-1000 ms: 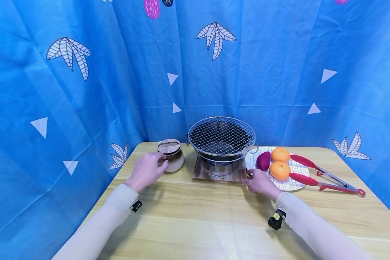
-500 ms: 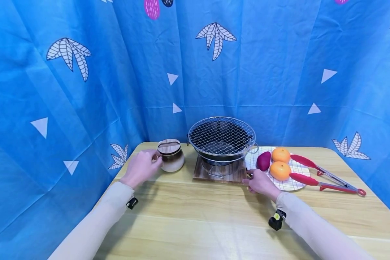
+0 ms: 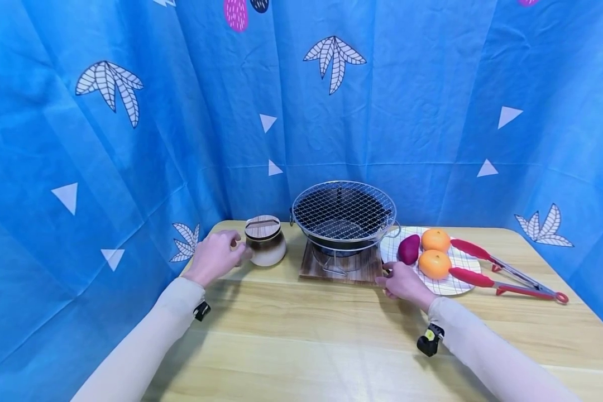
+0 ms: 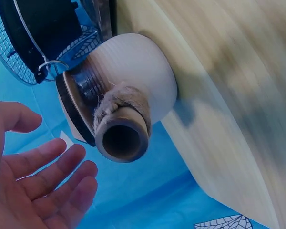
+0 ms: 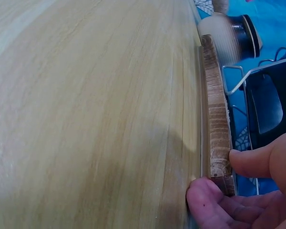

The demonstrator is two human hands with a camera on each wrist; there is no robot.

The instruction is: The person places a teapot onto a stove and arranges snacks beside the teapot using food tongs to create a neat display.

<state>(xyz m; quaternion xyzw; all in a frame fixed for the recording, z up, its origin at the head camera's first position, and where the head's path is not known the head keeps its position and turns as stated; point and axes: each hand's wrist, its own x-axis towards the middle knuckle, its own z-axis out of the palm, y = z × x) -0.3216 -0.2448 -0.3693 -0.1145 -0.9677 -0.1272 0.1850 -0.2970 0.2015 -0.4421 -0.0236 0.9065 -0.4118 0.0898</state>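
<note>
A side-handled ceramic pot, brown fading to cream, stands on the table with a wooden lid on top. Its hollow handle, bound with twine, points toward my left hand, which is apart from the pot with fingers spread and nothing in them. My right hand pinches the near right corner of a dark wooden board. In the right wrist view, the thumb lies on the board's top and the fingers are at its edge. On the board stands a round grill with a wire mesh.
Right of the grill, a checked plate holds two oranges and a purple fruit-like piece. Red-tipped tongs lie partly over the plate. A blue curtain hangs behind the table.
My left hand has drawn back leftward from the pot, its fingers coming away from the handle area. The right hand keeps its hold on the board's corner.
</note>
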